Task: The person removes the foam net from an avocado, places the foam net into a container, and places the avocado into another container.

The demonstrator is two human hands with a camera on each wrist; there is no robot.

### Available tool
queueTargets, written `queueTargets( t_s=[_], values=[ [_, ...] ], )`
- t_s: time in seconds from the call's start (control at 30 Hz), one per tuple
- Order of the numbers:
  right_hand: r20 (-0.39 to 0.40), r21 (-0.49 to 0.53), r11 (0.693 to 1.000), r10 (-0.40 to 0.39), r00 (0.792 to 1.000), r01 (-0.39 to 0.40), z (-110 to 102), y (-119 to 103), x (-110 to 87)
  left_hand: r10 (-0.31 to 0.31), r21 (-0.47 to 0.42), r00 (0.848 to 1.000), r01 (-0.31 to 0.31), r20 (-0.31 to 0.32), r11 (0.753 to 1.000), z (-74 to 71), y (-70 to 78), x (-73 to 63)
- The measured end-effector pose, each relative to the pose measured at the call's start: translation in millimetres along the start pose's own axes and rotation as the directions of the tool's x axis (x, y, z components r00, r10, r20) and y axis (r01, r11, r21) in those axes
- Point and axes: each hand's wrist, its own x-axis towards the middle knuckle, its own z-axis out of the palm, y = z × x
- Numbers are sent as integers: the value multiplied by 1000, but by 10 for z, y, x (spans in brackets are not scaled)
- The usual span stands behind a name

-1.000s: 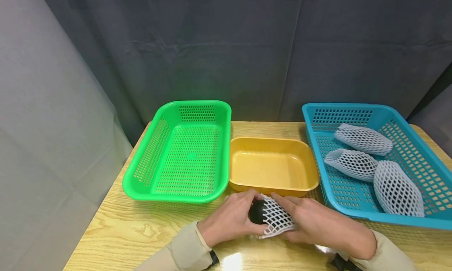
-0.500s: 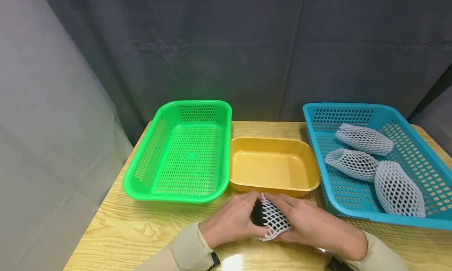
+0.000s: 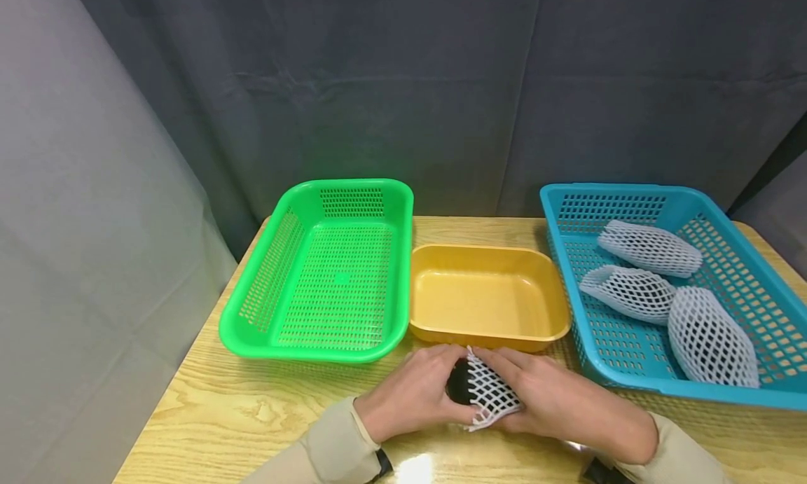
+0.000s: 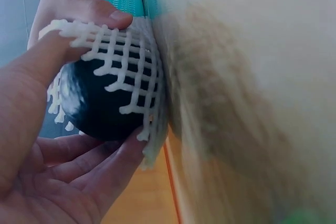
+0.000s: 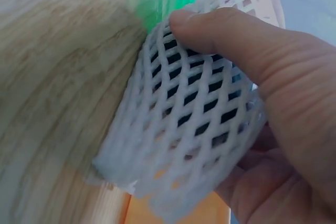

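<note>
Near the table's front edge, both hands hold a white foam net sleeve [image 3: 492, 389] pulled partly over a dark, glossy, rounded object [image 4: 100, 103]. Its kind I cannot tell. My left hand [image 3: 419, 393] grips the sleeve's open end, with the thumb under the net's edge and the fingers curled at the dark object's other side. From the right, my right hand [image 3: 548, 396] grips the sleeve round the object, its thumb lying across the mesh in the right wrist view. The dark surface shows through the holes of the net [image 5: 194, 98]. The palms hide part of both.
Beyond the hands stands a yellow tub [image 3: 485, 333]. To its left is a green perforated basket [image 3: 315, 354]. A blue basket [image 3: 583, 330] on the right holds several net-wrapped items, such as one wrapped piece [image 3: 712, 340]. Dark curtain [image 3: 410, 99] hangs behind the wooden table [image 3: 208, 393].
Over the last second my right hand has shifted slightly left, closer to my left hand, and less of the sleeve shows. In the last half second both hands have barely moved.
</note>
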Motion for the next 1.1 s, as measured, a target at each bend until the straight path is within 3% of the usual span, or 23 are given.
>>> queueTargets(
  t_s=[0.63,1.1],
  values=[
    [54,-40,999,15,998,-13,-115,-12,-21,9,-71,1000,-10,-19,997,17,-12,1],
    [-1,-114,993,-29,1000,29,-170,-25,-55,-35,-105,999,35,-2,994,0,-17,4]
  ],
)
